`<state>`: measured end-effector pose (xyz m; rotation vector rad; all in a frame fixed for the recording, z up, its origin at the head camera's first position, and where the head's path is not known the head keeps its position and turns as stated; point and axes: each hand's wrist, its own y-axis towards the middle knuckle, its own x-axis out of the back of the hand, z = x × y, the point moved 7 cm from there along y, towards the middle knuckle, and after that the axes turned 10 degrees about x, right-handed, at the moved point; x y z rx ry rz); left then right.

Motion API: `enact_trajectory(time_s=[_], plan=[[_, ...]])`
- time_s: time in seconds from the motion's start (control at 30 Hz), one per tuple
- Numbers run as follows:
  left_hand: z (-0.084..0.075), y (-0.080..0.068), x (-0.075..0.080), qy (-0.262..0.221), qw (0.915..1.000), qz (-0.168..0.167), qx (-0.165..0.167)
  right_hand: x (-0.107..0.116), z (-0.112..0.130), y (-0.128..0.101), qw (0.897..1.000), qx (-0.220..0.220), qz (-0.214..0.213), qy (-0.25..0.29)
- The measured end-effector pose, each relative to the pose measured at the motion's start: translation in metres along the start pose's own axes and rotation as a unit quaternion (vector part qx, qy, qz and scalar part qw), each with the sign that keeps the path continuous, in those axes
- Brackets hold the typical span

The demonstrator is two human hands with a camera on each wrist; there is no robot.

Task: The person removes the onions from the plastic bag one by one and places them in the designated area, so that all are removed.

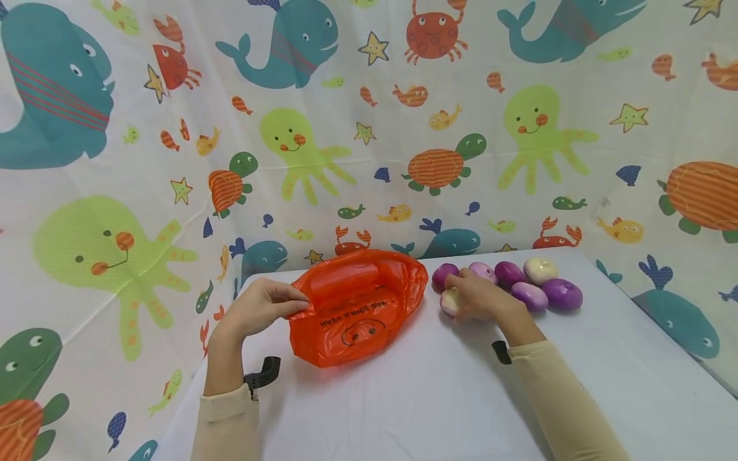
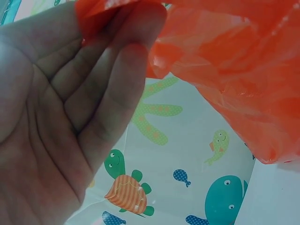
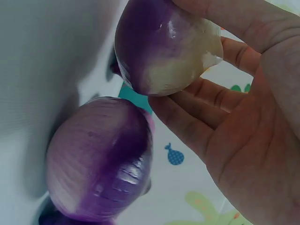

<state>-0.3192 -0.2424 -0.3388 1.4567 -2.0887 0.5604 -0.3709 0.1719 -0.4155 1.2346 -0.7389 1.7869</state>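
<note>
My left hand [image 1: 264,307] pinches the edge of a red plastic bag [image 1: 360,307] printed with a smiley face and lettering. In the left wrist view the thumb and fingertips [image 2: 140,28] meet over the thin red plastic. To the right of the bag, my right hand [image 1: 477,296] curls its fingers round a purple-and-white onion [image 3: 164,47]. Seen from the head, that onion is partly covered by the hand. Right beside it in the right wrist view sits another onion [image 3: 101,159], purple with a pale side.
Several more onions cluster at the right back of the white table [image 1: 415,397], among them a dark purple onion [image 1: 562,295] and a whitish onion [image 1: 540,271]. A curtain [image 1: 369,160] with sea animals hangs behind the table and along its sides.
</note>
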Motion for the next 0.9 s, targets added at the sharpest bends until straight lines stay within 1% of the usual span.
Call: enact_trajectory(time_s=[0.2,0.3,0.4,0.5,0.57,0.63,0.73,0.8,0.87,0.9], plan=[[0.001,0.002,-0.001,-0.001,1.0,0.0,-0.002,-0.006,-0.005,0.001,1.0,-0.004,0.0,-0.005],[0.0,0.001,0.0,0.009,0.9999,-0.011,0.005,-0.007,-0.009,0.002,1.0,-0.009,-0.002,-0.007],[-0.002,-0.001,0.002,0.032,0.9988,-0.027,0.024,-0.009,-0.011,0.004,1.0,-0.014,-0.004,-0.011],[-0.006,-0.004,0.002,0.073,0.9951,-0.041,0.053,-0.01,-0.014,0.004,1.0,-0.022,-0.003,-0.016],[-0.01,-0.009,0.002,0.105,0.9907,-0.048,0.072,-0.011,-0.015,0.004,0.999,-0.03,-0.002,-0.018],[-0.015,-0.015,0.003,0.142,0.984,-0.065,0.086,-0.011,-0.014,0.003,0.999,-0.029,0.001,-0.021],[-0.026,-0.026,0.004,0.18,0.9751,-0.085,0.098,-0.009,-0.01,0.0,0.999,-0.022,-0.001,-0.029],[-0.035,-0.034,0.003,0.206,0.9687,-0.101,0.095,-0.005,-0.005,-0.002,0.999,-0.01,-0.008,-0.037],[-0.046,-0.039,0.001,0.233,0.9614,-0.119,0.087,0.001,0.001,-0.004,0.999,-0.001,-0.026,-0.039],[-0.052,-0.041,0.0,0.248,0.9564,-0.132,0.08,0.005,0.004,-0.006,0.999,0.005,-0.039,-0.038]])
